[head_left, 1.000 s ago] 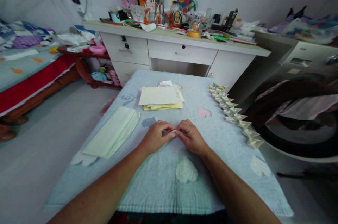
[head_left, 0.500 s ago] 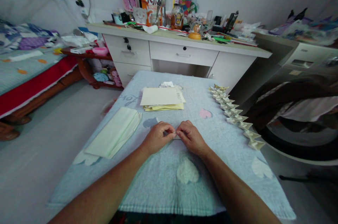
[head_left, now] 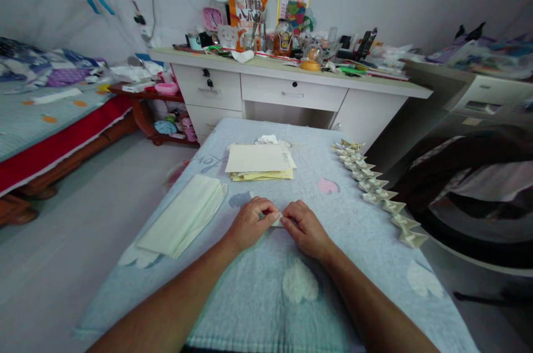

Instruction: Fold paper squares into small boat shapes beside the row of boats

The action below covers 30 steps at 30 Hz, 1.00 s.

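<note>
A small pale piece of folded paper [head_left: 277, 222] sits between my hands near the middle of the table, mostly covered by fingers. My left hand [head_left: 252, 222] pinches its left side between thumb and fingertips. On its right side, my right hand [head_left: 305, 228] grips it with curled fingers, the two hands almost touching. Just beyond them lies a stack of cream and yellow paper sheets [head_left: 259, 159]. A pile of long pale green folded paper [head_left: 182, 214] rests to the left. Along the right edge runs a row of several folded paper pieces [head_left: 368, 182] with pointed ends.
A light blue patterned cloth [head_left: 250, 297] covers the table. Behind it stands a white desk [head_left: 293, 92] crowded with jars and packets. A washing machine [head_left: 478, 100] is at the right, and a bed [head_left: 62, 120] at the left. Crumpled white tissue [head_left: 266, 139] lies behind the stack.
The whole view has shifted slightly, so things appear a little lower. Both hands keep hold of the small paper; a bit more of it shows between the fingertips.
</note>
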Tool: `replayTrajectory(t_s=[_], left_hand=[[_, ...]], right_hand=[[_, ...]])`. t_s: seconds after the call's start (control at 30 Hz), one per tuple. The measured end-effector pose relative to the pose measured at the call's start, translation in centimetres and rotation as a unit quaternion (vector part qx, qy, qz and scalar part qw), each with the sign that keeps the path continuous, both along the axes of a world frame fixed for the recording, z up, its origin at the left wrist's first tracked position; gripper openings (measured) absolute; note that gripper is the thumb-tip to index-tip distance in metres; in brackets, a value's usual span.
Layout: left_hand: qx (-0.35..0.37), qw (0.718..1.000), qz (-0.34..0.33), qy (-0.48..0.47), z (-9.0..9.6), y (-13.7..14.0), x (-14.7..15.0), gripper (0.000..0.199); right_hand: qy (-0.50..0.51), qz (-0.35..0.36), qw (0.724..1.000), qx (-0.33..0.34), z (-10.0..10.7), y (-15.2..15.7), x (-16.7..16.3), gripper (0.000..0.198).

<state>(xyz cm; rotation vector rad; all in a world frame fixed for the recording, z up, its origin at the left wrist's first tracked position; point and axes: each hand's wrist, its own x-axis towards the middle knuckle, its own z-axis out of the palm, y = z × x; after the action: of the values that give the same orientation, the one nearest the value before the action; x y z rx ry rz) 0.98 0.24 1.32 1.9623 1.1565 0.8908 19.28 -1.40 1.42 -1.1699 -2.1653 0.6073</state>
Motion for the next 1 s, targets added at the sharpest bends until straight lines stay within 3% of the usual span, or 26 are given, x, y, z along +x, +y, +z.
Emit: replayTrajectory(t_s=[0.27, 0.47, 0.7, 1.0], left_hand=[[-0.007, 1.0, 0.009, -0.029, -0.01, -0.31, 0.26, 0.009], [-0.01, 0.999, 0.007, -0.03, -0.03, -0.27, 0.17, 0.013], [0.014, 0.998, 0.047, -0.032, -0.27, -0.25, -0.1, 0.014], [-0.016, 0.995, 0.04, -0.087, -0.92, -0.24, 0.19, 0.014]], right_hand=[[-0.018, 0.01, 1.0, 0.012, 0.29, -0.1, -0.23, 0.02], [0.009, 0.007, 1.0, -0.007, 0.13, -0.23, -0.24, 0.021], [0.034, 0.022, 0.999, -0.028, -0.13, 0.08, -0.08, 0.027], [0.065, 0.009, 0.997, -0.035, 0.12, 0.17, 0.05, 0.026]])
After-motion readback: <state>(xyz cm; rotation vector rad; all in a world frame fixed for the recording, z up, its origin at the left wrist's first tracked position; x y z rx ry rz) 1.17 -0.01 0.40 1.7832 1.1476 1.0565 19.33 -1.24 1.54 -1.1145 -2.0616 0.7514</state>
